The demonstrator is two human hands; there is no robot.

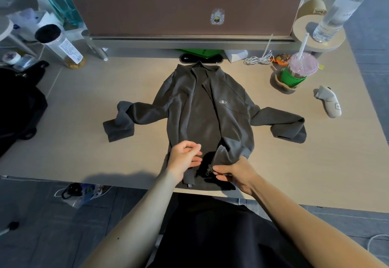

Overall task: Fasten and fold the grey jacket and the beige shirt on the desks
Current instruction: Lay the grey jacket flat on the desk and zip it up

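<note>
1. The grey jacket (210, 110) is lying flat on the desk (84, 141), front up and unzipped, with its collar (202, 67) pointing away from the person and its hem sitting at the near edge, partly hanging over it
2. Its long axis is running straight away from the person, so the zip line is leading from the hands up towards the collar; the sleeves are spreading out sideways, one to each side
3. The right hand (237, 175) is pinching the bottom corner of the right front panel between thumb and fingers and lifting it a little off the desk; the zip slider (209, 170) is dangling just beside its fingertips, on the side towards the other hand
4. The left hand (184, 158) is sitting over the bottom of the left front panel with its fingers loosely curled; whether it is gripping any cloth I cannot tell
5. The left panel's zip end (190, 185) is hanging at the desk edge, just on the person's side of the left hand and apart from the slider, with the jacket's dark inside showing between them
6. Judging from this, the fastening is only beginning: the two zip halves are not yet joined, and the left hand, being the nearer one, is looking best placed to bring that loose end across to the slider
7. The beige shirt is not showing in this view, and no folding is under way
</note>
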